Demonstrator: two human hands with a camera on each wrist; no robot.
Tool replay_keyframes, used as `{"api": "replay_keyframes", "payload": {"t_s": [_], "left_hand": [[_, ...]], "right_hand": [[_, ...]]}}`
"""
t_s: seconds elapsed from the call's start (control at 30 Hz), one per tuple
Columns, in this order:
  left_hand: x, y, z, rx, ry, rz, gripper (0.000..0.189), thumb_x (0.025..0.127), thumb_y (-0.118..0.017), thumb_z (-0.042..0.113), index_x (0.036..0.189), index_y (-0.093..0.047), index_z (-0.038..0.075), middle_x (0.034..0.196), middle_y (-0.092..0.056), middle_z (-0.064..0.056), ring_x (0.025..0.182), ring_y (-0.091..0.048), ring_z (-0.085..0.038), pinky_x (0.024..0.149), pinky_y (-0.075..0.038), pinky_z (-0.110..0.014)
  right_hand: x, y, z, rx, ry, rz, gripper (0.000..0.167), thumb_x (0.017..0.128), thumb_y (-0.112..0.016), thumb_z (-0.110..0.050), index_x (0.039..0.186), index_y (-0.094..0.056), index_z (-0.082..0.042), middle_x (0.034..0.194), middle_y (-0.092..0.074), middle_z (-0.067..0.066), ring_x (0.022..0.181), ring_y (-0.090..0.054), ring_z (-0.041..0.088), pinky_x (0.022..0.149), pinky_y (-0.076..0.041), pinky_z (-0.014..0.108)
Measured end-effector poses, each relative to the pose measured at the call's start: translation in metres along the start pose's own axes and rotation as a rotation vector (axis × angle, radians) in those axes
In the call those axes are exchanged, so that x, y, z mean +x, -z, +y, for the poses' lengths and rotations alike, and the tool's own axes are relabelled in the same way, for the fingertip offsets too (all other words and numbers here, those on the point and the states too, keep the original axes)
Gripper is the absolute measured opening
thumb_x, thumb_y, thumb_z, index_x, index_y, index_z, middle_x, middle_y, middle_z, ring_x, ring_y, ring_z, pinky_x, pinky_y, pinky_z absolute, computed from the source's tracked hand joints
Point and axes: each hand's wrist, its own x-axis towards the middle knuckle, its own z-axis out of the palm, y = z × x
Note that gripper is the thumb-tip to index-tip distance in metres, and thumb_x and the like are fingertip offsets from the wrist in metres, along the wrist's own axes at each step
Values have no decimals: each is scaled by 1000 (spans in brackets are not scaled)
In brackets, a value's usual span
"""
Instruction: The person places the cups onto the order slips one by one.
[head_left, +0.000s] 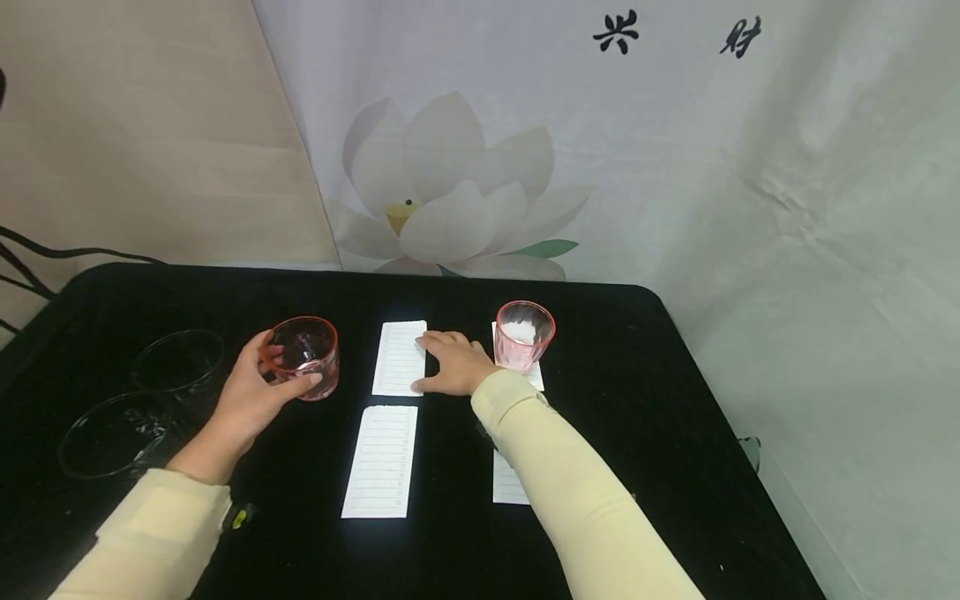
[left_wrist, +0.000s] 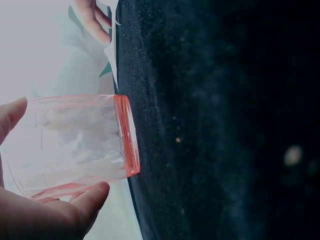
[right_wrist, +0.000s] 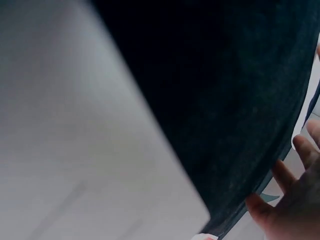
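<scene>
My left hand (head_left: pixel 243 400) grips a pink-tinted glass tumbler (head_left: pixel 324 367) around its side, thumb in front and fingers behind. The tumbler is upright, its thick base close over the black table in the left wrist view. My right hand (head_left: pixel 459 365) reaches to the right edge of the upper left lined paper card (head_left: pixel 397 358), fingers spread and fingertips right at that edge. Below lies another lined card (head_left: pixel 381 467). Beyond my right wrist, a second pink tumbler (head_left: pixel 525 357) with something white inside stands on a card (head_left: pixel 536 379), partly hidden.
Two clear glass vessels with round rims, one farther back (head_left: pixel 180 332) and one nearer (head_left: pixel 62 446), stand at the left of the black table (head_left: pixel 300 550). A fourth-position card (head_left: pixel 510 483) is partly covered by my right sleeve. Dark cables (head_left: pixel 82 252) run behind the left corner.
</scene>
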Motion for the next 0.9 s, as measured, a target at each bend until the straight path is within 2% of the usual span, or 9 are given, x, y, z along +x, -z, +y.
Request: {"api": "replay_keyframes", "payload": {"t_s": [0.4,0.9], "left_hand": [[0,0,1,3,4,19,88,88,-71,19,150,-12,-4,141,-31,-33,130,-31,-52,99,-38,-66],[2,-2,6,-12,-26,36,87,86,-73,18,149,-16,-2,140,-35,-30,128,-34,-48,99,-40,-64]], "right_hand": [[0,0,-2,-31,-2,-13,72,87,-63,-53,148,-40,-22,157,-31,-4,142,-27,23,112,-29,48],[0,1,-2,-39,-10,-11,72,86,-62,-55,147,-41,-23,156,-32,-4,141,-27,22,110,-30,48]]}}
